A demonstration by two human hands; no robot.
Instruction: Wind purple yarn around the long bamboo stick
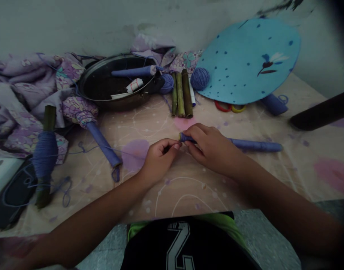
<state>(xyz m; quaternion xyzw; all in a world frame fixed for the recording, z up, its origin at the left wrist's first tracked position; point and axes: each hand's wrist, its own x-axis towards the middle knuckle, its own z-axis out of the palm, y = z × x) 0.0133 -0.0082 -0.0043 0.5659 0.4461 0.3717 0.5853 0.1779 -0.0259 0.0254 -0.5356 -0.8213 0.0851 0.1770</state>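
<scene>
My right hand [208, 148] is closed around a stick wrapped in blue-purple yarn [253, 145], which lies crosswise above the cloth. The stick's bare yellowish tip shows just left of my right fingers. Close to that tip, my left hand [162, 157] pinches the yarn strand [132, 154] between thumb and finger. The strand runs left toward a stick wound thickly with yarn [45, 152]. Between that wound stick and my left hand lies a yarn-covered stick [104, 144] with a flowered cloth bundle at its upper end and a small loop at its lower end.
A flower-patterned cloth covers the table [186, 198]. Behind stand a dark pan [104, 98], bare green-brown sticks [180, 93], a yarn ball [200, 78] and a blue oval board [239, 56]. A dark phone [14, 198] lies left; a dark tube [323, 112] juts in right.
</scene>
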